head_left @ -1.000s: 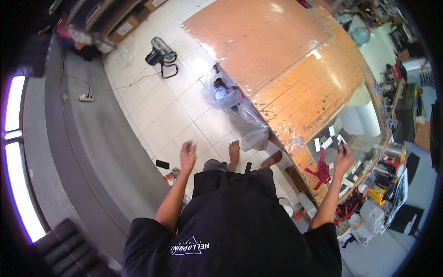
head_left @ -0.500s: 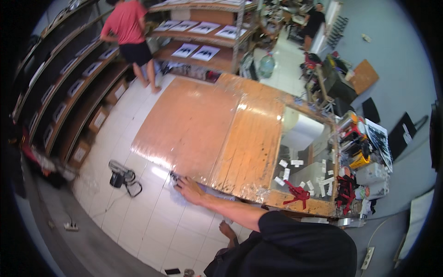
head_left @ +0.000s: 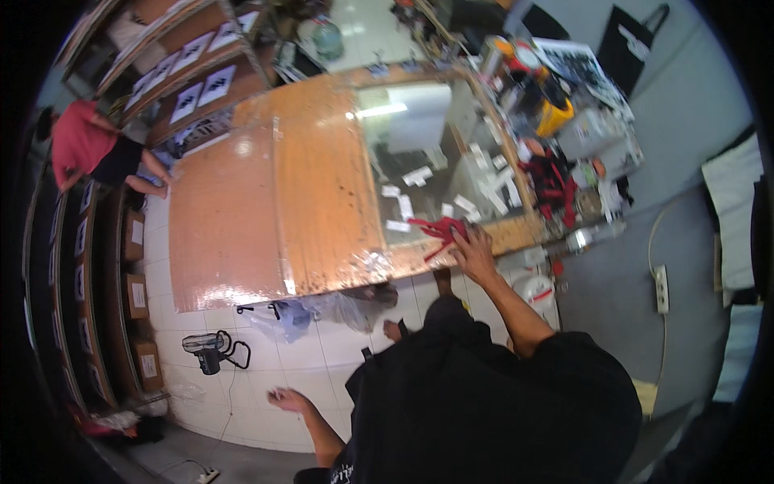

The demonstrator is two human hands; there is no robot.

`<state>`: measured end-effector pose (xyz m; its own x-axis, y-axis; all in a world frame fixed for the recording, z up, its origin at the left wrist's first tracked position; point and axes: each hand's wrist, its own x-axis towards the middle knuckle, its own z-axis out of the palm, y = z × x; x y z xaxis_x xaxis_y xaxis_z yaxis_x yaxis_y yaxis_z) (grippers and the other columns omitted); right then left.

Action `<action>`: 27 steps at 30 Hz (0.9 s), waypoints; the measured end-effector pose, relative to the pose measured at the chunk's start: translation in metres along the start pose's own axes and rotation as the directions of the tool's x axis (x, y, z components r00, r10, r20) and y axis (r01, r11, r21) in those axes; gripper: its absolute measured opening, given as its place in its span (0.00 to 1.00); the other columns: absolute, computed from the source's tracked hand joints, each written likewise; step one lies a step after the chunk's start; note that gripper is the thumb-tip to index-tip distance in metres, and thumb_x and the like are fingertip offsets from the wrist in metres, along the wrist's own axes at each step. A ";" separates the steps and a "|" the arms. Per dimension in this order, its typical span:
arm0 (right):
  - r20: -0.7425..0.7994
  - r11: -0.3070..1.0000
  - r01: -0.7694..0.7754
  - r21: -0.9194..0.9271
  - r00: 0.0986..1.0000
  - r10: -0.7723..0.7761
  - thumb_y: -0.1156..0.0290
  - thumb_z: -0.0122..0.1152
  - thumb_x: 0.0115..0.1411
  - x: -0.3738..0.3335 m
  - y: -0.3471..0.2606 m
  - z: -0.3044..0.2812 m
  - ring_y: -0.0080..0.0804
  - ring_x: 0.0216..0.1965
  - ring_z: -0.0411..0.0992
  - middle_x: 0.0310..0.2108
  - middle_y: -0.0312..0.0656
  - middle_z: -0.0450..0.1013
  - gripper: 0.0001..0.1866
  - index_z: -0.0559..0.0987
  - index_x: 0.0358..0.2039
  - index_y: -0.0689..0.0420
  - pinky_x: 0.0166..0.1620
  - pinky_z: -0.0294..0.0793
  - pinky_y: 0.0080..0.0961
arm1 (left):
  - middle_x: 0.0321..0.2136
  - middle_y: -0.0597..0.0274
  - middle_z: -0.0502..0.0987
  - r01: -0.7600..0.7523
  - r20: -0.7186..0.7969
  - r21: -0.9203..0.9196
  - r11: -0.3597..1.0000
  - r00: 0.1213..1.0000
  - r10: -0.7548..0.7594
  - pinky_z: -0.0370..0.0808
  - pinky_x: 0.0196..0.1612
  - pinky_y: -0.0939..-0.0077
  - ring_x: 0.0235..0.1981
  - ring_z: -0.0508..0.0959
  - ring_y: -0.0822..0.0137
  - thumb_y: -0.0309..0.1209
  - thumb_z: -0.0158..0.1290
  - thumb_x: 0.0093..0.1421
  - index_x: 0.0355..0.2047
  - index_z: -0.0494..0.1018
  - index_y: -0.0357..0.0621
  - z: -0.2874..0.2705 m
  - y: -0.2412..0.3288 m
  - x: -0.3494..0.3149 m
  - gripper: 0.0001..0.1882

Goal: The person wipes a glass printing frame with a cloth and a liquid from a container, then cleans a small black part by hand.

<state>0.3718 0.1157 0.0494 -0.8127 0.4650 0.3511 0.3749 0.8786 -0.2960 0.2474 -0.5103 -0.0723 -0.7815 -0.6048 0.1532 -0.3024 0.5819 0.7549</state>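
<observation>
My right hand (head_left: 474, 248) is at the near edge of the table, its fingers bent over a tangled bundle of red straps (head_left: 438, 229). The straps lie at the near left corner of the glass pane (head_left: 419, 198), partly hidden by the fingers. Several small white labels or strips (head_left: 418, 176) are scattered on the glass beside them. Out to the lower left, my left hand (head_left: 288, 399) hangs over the tiled floor, away from the table. Its fingers are apart and loosely curled, and I see nothing in it.
A brown board (head_left: 222, 218) covers the table's left part. A black fan (head_left: 211, 352) stands on the floor. Clear plastic bags (head_left: 343, 308) lie under the near edge. Cans and tools (head_left: 552, 113) crowd the right end. A person in a red shirt (head_left: 85, 141) stands by the shelves (head_left: 137, 48).
My view has swung right. A hand was at the board's near corner; now my right hand is on the red straps, and my left hand shows at lower left.
</observation>
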 end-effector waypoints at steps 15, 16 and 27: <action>-0.014 0.954 -0.184 0.238 0.981 0.193 0.71 0.59 0.58 0.137 0.052 0.039 0.55 0.47 0.69 0.39 0.56 0.73 0.09 0.75 0.36 0.62 0.48 0.69 0.46 | 0.55 0.41 0.65 -0.382 0.388 -0.352 0.854 0.771 0.505 0.66 0.56 0.62 0.54 0.67 0.49 0.32 0.48 0.67 0.62 0.58 0.32 0.223 0.394 -0.103 0.27; 0.040 0.932 -0.193 0.308 0.981 0.190 0.70 0.59 0.58 0.134 0.044 0.067 0.57 0.50 0.67 0.43 0.57 0.71 0.12 0.74 0.39 0.63 0.53 0.66 0.48 | 0.56 0.39 0.64 -0.485 0.337 -0.284 0.827 0.757 0.560 0.66 0.56 0.61 0.55 0.66 0.46 0.32 0.49 0.67 0.62 0.58 0.32 0.247 0.378 -0.099 0.27; 0.390 0.994 0.094 -0.057 0.918 -0.065 0.52 0.62 0.53 0.176 0.098 0.033 0.57 0.70 0.52 0.67 0.62 0.57 0.47 0.58 0.66 0.70 0.72 0.40 0.57 | 0.58 0.43 0.63 -0.422 0.283 0.575 0.701 0.907 0.313 0.68 0.50 0.43 0.57 0.66 0.43 0.48 0.38 0.70 0.59 0.62 0.36 0.307 0.422 -0.141 0.29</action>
<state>0.2511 0.2798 0.0527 -0.9448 0.3277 -0.0051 0.3214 0.9234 -0.2100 0.0628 -0.0123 0.0294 -0.9577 -0.2121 0.1946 -0.1962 0.9757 0.0979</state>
